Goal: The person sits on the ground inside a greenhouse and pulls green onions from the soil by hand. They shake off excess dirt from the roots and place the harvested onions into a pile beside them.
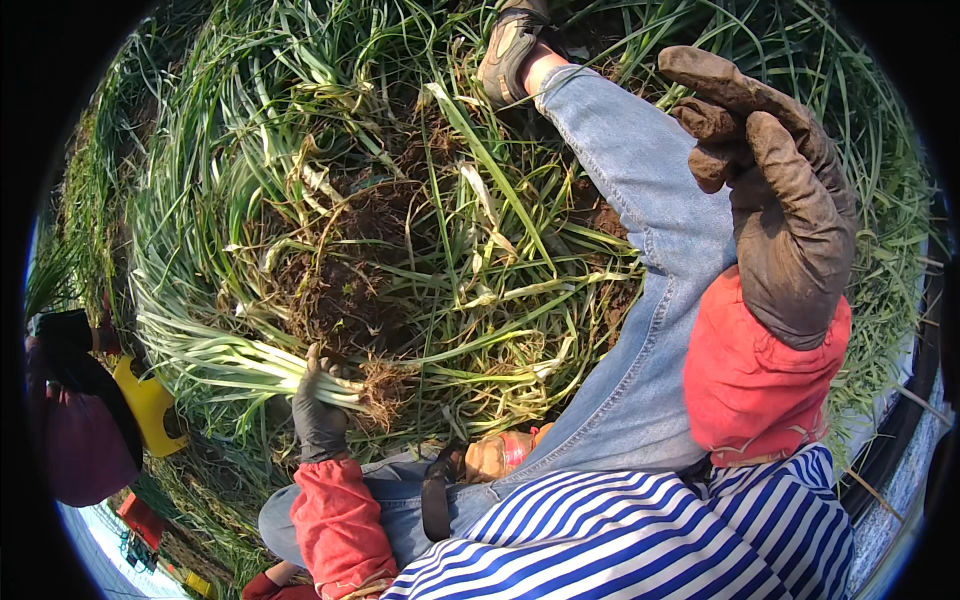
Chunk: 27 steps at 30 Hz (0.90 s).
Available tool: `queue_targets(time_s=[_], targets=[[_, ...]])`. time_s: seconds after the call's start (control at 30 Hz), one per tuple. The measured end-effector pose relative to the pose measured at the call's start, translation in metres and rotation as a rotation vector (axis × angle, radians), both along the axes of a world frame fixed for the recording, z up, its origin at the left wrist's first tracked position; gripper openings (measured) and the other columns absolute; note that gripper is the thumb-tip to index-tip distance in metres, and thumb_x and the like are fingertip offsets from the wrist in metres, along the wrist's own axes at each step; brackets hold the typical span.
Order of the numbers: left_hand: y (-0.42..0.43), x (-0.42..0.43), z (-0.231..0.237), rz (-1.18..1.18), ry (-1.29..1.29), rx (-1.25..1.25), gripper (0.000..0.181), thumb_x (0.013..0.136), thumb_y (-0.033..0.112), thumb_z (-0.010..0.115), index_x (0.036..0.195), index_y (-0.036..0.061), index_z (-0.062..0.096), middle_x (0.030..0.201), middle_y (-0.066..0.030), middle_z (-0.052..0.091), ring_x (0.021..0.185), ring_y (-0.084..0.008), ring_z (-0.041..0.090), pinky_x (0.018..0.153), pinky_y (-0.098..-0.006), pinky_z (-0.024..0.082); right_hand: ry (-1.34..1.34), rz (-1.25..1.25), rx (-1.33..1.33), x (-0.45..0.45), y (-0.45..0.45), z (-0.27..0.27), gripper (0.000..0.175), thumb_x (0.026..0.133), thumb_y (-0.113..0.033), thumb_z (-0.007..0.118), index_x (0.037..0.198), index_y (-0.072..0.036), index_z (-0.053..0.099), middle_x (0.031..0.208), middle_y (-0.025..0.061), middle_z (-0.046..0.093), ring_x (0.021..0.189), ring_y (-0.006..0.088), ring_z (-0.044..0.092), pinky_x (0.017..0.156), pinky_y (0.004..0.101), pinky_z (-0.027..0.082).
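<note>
My left hand (319,426), in a dark, soiled glove, grips a bunch of green onions (259,364) near its root end. The leaves point left, and a tangle of brown roots (385,393) sticks out to the right of the fist. Raised above my outstretched leg, my right hand (791,195) wears a brown, dirt-covered glove. Its fingers are bent and spread apart, and I see nothing in them. Loose soil and roots (330,296) lie just beyond the bunch, among flattened leaves.
Standing onion plants (202,165) fill the left and far side. Pale, wilted stalks (487,210) litter the ground before me. My jeans-clad leg (630,165) stretches across the right. Another person (86,442) is at the far left beside a yellow object (150,409). Black piping or edging (900,427) runs along the right.
</note>
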<state>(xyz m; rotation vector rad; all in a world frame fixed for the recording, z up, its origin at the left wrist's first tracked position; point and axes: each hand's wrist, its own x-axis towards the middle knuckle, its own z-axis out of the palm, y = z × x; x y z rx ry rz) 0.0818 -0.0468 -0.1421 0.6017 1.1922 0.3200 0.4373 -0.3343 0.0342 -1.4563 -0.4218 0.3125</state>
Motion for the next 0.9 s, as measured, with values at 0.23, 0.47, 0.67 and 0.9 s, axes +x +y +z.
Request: queue_targets(time_s=[0.23, 0.47, 0.67, 0.9], targets=[[0.041, -0.014, 0.191, 0.305, -0.373, -0.076, 0.049, 0.090, 0.013, 0.051, 0.130, -0.0091, 0.032, 0.082, -0.0082, 0.055, 0.070, -0.0141, 0.054, 0.062, -0.0246, 0.049, -0.052, 0.131, -0.025, -0.018, 0.012, 0.005, 0.030, 0.094, -0.018, 0.044, 0.113, 0.001, 0.056, 0.113, 0.0118, 0.060, 0.081, 0.0090, 0.056, 0.067, 0.0220, 0.041], [0.047, -0.085, 0.387, -0.022, -0.700, 0.071, 0.040, 0.091, 0.014, 0.051, 0.121, -0.0068, 0.035, 0.080, -0.0081, 0.056, 0.067, -0.0141, 0.054, 0.063, -0.0253, 0.049, 0.085, 0.234, 0.075, -0.038, 0.029, -0.001, 0.023, 0.092, -0.013, 0.049, 0.109, -0.002, 0.061, 0.100, 0.0046, 0.066, 0.075, 0.0055, 0.057, 0.067, 0.0188, 0.044], [0.042, -0.071, 0.455, -0.261, -0.777, 0.105, 0.033, 0.091, 0.014, 0.051, 0.114, -0.0047, 0.038, 0.078, -0.0080, 0.056, 0.065, -0.0141, 0.054, 0.064, -0.0259, 0.050, 0.170, 0.308, 0.112, -0.048, 0.037, -0.003, 0.022, 0.091, -0.013, 0.052, 0.110, -0.005, 0.060, 0.102, 0.0049, 0.065, 0.081, 0.0048, 0.059, 0.074, 0.0195, 0.047], [0.050, -0.043, 0.468, -0.434, -0.850, 0.036, 0.025, 0.091, 0.015, 0.050, 0.106, -0.0024, 0.042, 0.077, -0.0080, 0.057, 0.062, -0.0141, 0.053, 0.065, -0.0266, 0.050, -0.391, 0.943, 0.590, -0.175, 0.177, 0.098, 0.092, 0.068, -0.027, 0.078, 0.137, 0.003, 0.026, 0.143, 0.0187, 0.028, 0.135, 0.0225, 0.023, 0.110, 0.0342, 0.020]])
